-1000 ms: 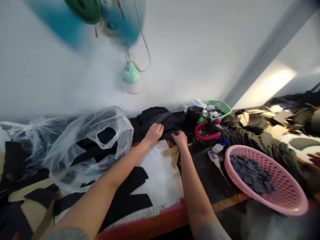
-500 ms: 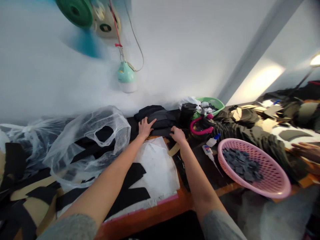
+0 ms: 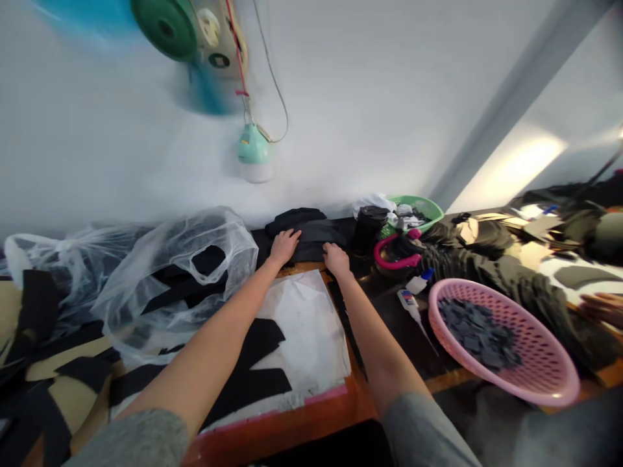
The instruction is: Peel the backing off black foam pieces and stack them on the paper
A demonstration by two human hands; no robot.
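A stack of black fabric-like pieces (image 3: 311, 235) lies against the wall at the back of the table. On its left side rests my left hand (image 3: 285, 246), fingers stretched over the top piece. My right hand (image 3: 335, 258) is at the front right edge of the stack, its fingers bent and closed on that edge; the fingertips are partly hidden. In front of both hands, a white paper-covered board (image 3: 306, 324) lies on the table, with black cut pieces (image 3: 263, 383) on its left part.
Clear plastic bags (image 3: 141, 285) and black and tan pieces (image 3: 73, 402) lie left. To the right are a pink basket (image 3: 545, 350) of small dark pieces, a glue bottle (image 3: 409, 301), a black cup (image 3: 368, 228) and a green basket (image 3: 431, 209). Another person's hand (image 3: 603, 308) shows far right.
My left hand's fingers have drawn closer together on the stack. My right hand has shifted slightly left along the edge. The whole view has swung a little.
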